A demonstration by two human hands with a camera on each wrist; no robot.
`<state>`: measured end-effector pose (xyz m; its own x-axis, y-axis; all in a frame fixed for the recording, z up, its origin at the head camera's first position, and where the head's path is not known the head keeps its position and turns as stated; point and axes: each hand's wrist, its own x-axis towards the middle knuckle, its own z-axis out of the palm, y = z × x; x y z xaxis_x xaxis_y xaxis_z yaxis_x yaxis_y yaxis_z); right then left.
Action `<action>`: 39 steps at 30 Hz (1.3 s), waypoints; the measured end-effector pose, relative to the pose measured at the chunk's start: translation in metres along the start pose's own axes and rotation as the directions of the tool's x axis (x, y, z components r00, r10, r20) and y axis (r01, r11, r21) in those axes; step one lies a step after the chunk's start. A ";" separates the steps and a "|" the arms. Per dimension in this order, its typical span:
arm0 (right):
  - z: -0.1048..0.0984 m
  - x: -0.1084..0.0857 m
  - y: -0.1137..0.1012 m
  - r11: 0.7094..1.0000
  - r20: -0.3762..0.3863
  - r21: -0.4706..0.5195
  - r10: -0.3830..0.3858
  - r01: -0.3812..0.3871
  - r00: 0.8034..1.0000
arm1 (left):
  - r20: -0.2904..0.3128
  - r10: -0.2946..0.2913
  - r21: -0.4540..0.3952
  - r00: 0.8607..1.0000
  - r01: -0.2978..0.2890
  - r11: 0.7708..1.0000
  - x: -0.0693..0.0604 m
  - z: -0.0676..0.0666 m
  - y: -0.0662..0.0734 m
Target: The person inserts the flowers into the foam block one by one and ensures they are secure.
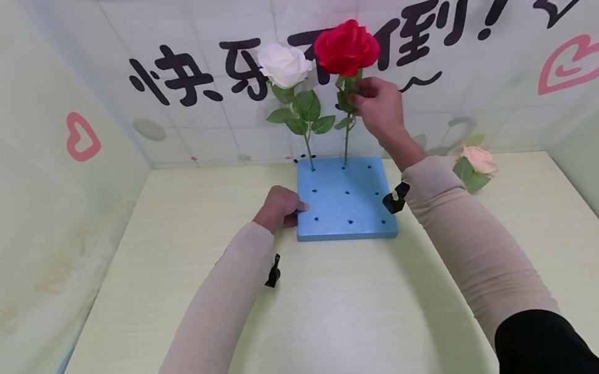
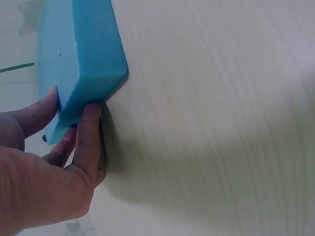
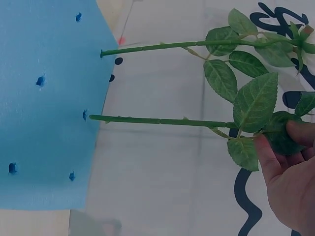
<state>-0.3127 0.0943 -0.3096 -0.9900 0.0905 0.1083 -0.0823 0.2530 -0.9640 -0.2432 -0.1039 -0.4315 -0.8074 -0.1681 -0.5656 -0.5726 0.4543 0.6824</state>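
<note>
A blue foam block [image 1: 332, 208] with several small holes lies on the table. My left hand [image 1: 282, 206] grips its left edge, thumb on the top face and fingers against the side, as the left wrist view shows. With my right hand [image 1: 379, 105] I pinch the leafy upper stem of a red rose [image 1: 347, 48]. Its stem's lower end [image 3: 93, 117] is right at a hole in the back row; whether it has entered cannot be told. Beside it a white rose [image 1: 284, 65] stands upright, its stem in the back-left hole.
A pale pink rose [image 1: 479, 160] lies on the table [image 1: 349, 318] to the right, partly behind my right sleeve. Behind the block rises a white backdrop [image 1: 203, 136] with black lettering. Light side walls [image 1: 13, 185] flank the table.
</note>
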 end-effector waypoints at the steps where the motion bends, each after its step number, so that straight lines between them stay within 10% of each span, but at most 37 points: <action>1: 0.001 0.000 0.001 1.000 0.001 -0.004 -0.003 0.003 1.000 | 0.001 0.000 0.000 1.000 0.000 1.000 0.000 0.000 0.000; 39: 0.019 0.005 0.020 0.995 0.055 -0.098 0.007 -0.001 0.998 | -0.002 -0.004 0.011 1.000 0.004 1.000 0.002 0.000 -0.001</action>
<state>-0.3220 0.0810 -0.3329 -0.9953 0.0393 0.0883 -0.0694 0.3456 -0.9358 -0.2443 -0.1044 -0.4334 -0.8052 -0.1720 -0.5674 -0.5746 0.4629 0.6750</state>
